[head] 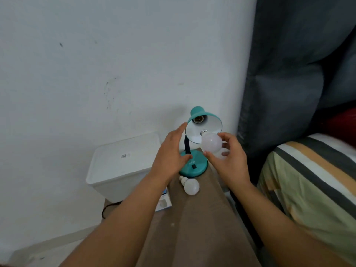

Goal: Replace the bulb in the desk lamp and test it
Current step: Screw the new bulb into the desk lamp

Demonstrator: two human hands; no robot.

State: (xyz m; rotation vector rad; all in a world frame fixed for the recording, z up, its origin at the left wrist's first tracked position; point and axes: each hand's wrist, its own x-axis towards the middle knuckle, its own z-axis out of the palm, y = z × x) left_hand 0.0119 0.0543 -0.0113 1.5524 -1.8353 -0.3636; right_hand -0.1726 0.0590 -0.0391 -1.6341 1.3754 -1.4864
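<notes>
A teal desk lamp [194,166] stands at the far end of a narrow brown table [196,224]. Its shade [206,120] tilts toward me and the socket [198,119] inside is bare. My right hand [229,160] holds a white bulb [211,143] by its globe, metal base pointing up into the mouth of the shade, short of the socket. My left hand [171,153] is open, fingers spread, with the fingertips at the shade's left rim and the thumb over the lamp base. A second white bulb [189,185] lies on the table in front of the lamp base.
A white lidded bin [119,166] stands left of the table against the white wall. A bulb box [163,201] lies at the table's left edge, and a black cord [109,208] runs below the bin. A striped bed [308,182] and grey headboard are on the right.
</notes>
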